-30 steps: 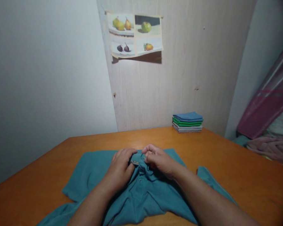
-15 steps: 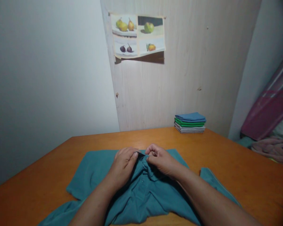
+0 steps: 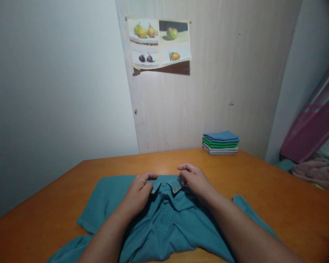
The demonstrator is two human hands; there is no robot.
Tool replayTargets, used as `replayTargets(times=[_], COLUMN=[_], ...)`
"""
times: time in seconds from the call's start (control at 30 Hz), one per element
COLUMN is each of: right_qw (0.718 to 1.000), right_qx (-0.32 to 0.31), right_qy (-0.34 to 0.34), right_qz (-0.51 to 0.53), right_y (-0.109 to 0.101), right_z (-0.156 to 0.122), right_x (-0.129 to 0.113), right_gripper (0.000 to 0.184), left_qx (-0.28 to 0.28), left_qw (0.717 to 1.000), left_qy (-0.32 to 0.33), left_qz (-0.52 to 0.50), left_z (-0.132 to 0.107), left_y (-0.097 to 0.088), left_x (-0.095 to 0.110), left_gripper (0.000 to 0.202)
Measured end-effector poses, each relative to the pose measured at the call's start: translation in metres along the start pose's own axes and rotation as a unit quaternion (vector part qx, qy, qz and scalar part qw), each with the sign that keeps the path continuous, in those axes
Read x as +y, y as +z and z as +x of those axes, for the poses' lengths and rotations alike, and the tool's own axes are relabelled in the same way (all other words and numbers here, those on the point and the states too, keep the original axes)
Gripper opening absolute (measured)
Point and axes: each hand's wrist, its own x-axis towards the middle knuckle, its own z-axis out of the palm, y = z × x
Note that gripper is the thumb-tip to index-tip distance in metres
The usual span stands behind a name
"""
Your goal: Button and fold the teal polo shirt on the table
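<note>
Head view: left hand (image 3: 138, 191) and right hand (image 3: 195, 179) pinch the shirt collar (image 3: 168, 185).

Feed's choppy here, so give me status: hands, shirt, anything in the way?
Pinching collar: left hand, right hand, one side each. Rumpled teal polo shirt front up on table. Apart at far edge: folded stack.

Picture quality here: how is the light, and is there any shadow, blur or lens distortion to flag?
Head view: dim light, corners darkened. Head view: the fruit poster throws a hard shadow just below itself. Head view: left hand, right hand and teal polo shirt are sharp, no motion blur. Head view: wide lens stretches the forearms and splays the table edges; no glare.
</note>
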Motion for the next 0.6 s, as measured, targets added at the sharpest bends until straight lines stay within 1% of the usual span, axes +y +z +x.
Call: replayTargets(times=[0.07, 0.13, 0.23, 0.3, 0.33, 0.37, 0.47, 0.53, 0.6], right_qw=[1.0, 0.998, 0.985, 0.97, 0.963, 0.958, 0.952, 0.955, 0.966], right_qx=[0.008, 0.006, 0.005, 0.005, 0.002, -0.003, -0.027, -0.042, -0.059], right_qy=[0.002, 0.004, -0.016, -0.04, -0.05, -0.057, -0.052, -0.036, -0.025], right_qz=[-0.018, -0.065, -0.172, -0.239, -0.264, -0.281, -0.3, -0.292, -0.249], right_y=[-0.004, -0.009, -0.014, -0.017, -0.018, -0.019, -0.019, -0.018, -0.017], right_z=[0.005, 0.009, 0.012, 0.014, 0.014, 0.014, 0.014, 0.014, 0.014], right_x=[0.005, 0.011, 0.02, 0.025, 0.027, 0.029, 0.034, 0.037, 0.039], right_gripper=[0.019, 0.018, 0.017, 0.016, 0.016, 0.016, 0.019, 0.023, 0.029], left_qx=[-0.023, -0.067, -0.154, -0.187, -0.184, -0.167, -0.06, 0.001, 0.027], left_qw=[0.999, 0.996, 0.986, 0.981, 0.983, 0.986, 0.997, 0.998, 0.997], left_qy=[0.02, 0.034, 0.019, -0.002, -0.011, -0.018, -0.04, -0.054, -0.075], left_qz=[0.019, 0.04, 0.06, 0.042, 0.025, 0.009, -0.014, -0.012, -0.011], left_z=[0.0, 0.0, -0.002, -0.003, -0.003, -0.003, 0.001, 0.006, 0.009], left_y=[0.0, 0.0, -0.002, -0.004, -0.004, -0.005, -0.008, -0.01, -0.012], left_x=[-0.002, -0.004, -0.004, -0.003, -0.002, -0.001, -0.006, -0.016, -0.032], left_gripper=[0.034, 0.033, 0.027, 0.025, 0.025, 0.025, 0.026, 0.025, 0.022])
